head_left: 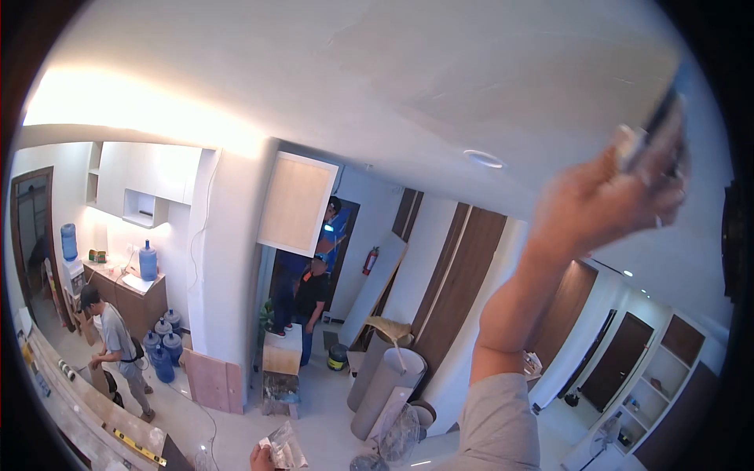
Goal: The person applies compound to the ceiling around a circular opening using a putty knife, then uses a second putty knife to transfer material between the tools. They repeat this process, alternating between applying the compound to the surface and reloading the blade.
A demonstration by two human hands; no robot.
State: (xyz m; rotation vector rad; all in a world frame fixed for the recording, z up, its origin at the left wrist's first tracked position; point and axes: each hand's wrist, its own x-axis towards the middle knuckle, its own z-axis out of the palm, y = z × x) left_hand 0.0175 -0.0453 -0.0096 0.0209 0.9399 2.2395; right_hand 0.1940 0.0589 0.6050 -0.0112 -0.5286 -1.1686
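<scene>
My right hand [616, 184] is raised to the ceiling [440, 71] at the upper right, its fingers wrapped round a flat-bladed tool [664, 110] that is blurred by motion. The blade's edge is at or close to the ceiling surface, where faint smeared patches show. Low in the view, at the bottom edge, my left hand [261, 458] is partly visible, with its fingers on a shiny, wrinkled silvery sheet or plate [287, 447]. Most of that hand is cut off by the frame.
A round ceiling light [484, 159] lies left of my raised arm. Below stand a person in grey [118, 337], a person in black [312, 294], blue water bottles [162, 361], large rolls [389, 392], a pink board [214, 382] and a yellow level [140, 447] on planks.
</scene>
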